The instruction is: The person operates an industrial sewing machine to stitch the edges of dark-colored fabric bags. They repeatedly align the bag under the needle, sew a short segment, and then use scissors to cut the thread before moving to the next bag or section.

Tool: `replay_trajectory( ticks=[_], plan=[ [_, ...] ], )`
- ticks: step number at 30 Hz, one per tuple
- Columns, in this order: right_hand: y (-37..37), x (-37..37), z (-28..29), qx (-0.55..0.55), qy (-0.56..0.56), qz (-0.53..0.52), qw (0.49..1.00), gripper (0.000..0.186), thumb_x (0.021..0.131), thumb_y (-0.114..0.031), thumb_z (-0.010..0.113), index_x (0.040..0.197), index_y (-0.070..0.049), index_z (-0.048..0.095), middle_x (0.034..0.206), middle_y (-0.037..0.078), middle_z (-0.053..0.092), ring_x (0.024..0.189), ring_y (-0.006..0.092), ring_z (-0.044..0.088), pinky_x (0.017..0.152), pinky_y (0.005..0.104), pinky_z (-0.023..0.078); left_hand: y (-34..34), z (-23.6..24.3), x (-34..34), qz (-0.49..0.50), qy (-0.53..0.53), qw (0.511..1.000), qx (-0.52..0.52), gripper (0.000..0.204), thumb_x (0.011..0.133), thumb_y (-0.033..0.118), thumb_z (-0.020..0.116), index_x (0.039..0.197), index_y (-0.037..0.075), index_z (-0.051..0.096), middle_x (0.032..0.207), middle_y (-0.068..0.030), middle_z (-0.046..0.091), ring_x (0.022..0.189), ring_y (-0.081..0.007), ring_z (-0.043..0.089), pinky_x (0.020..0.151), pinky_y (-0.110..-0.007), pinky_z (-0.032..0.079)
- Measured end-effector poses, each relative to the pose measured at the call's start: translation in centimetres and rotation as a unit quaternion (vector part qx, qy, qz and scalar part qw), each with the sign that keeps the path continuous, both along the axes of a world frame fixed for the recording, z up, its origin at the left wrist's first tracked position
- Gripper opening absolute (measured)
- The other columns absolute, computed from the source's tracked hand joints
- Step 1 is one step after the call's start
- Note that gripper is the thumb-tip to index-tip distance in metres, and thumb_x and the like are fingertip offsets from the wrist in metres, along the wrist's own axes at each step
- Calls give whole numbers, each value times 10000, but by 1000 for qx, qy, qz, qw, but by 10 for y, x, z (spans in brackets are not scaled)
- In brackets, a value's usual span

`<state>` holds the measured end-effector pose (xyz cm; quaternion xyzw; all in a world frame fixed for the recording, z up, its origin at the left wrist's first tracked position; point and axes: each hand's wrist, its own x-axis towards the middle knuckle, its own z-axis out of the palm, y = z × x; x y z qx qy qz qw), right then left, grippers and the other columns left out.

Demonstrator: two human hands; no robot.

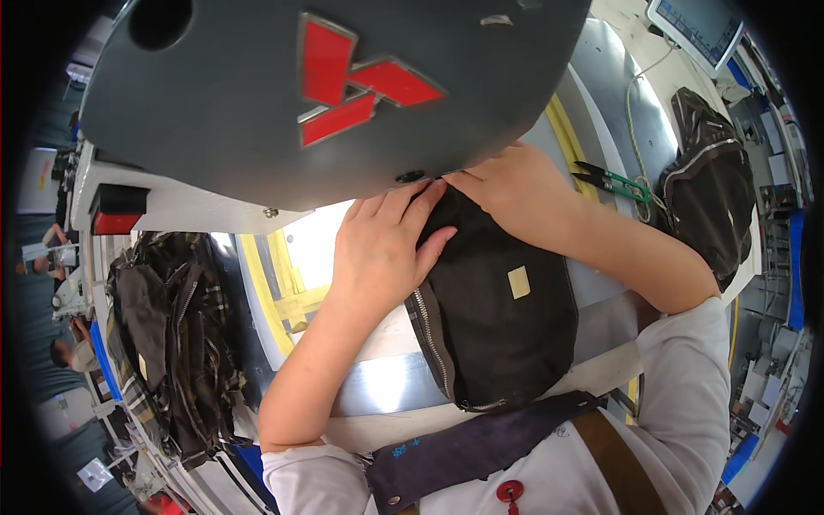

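Note:
A black fabric bag piece (506, 318) lies under the grey machine head, with a metal zipper (436, 343) along its left edge and a small yellow tape patch (519, 281) on it. My left hand (378, 245) rests at the upper left of the piece, thumb spread away and fingers stretched toward its far end. Beside it my right hand (524, 189) bends over the far edge, closed on the fabric close to the left fingertips. The machine head partly covers the right fingers, and the far end of the fabric is hidden.
A big grey machine head (223, 103) with red badge overhangs the work. Green-handled thread snips (631, 187) lie to the right, near another dark zippered bag piece (712, 189). Stacked dark and plaid pieces (172, 335) sit left. Yellow tape (266, 283) marks the plate. A screen (704, 30) stands far right.

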<state>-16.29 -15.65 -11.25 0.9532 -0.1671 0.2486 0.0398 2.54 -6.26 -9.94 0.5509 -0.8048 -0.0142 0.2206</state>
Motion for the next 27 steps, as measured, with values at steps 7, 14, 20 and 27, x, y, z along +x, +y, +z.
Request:
replay_trajectory(
  ticks=[7, 14, 20, 27],
  plan=[
    [0, -1, -3, -36, 11, 11, 999, 119, 724, -116, 610, 802, -40, 657, 858, 32, 539, 804, 173, 560, 704, 299, 480, 4, -7, 3, 24, 81, 996, 37, 384, 772, 127, 721, 1137, 33, 646, 1216, -84, 626, 1075, -290, 608, 921, -373, 477],
    [2, 1, 0, -40, 29, 6, 999, 110, 726, -111, 608, 786, -36, 662, 854, 37, 547, 801, 176, 567, 705, 299, 478, 3, -2, 1, 5, 18, 1000, 9, 397, 764, 137, 725, 1134, 17, 645, 1224, -76, 621, 1038, -273, 616, 908, -364, 468],
    [2, -1, 1, -47, 38, 3, 998, 121, 736, -113, 608, 803, -28, 662, 858, 38, 549, 813, 182, 569, 714, 301, 478, 3, -2, 0, 13, 20, 1000, 1, 395, 760, 151, 732, 1124, 25, 644, 1191, -72, 627, 1021, -275, 621, 896, -363, 476],
    [4, 0, 2, -41, 49, -4, 998, 142, 731, -113, 611, 823, -20, 668, 864, 38, 548, 817, 184, 568, 718, 304, 478, 3, -1, 1, 10, 19, 1000, 4, 389, 744, 161, 750, 1094, 25, 646, 1184, -75, 632, 1001, -273, 631, 881, -361, 487]
  ],
)
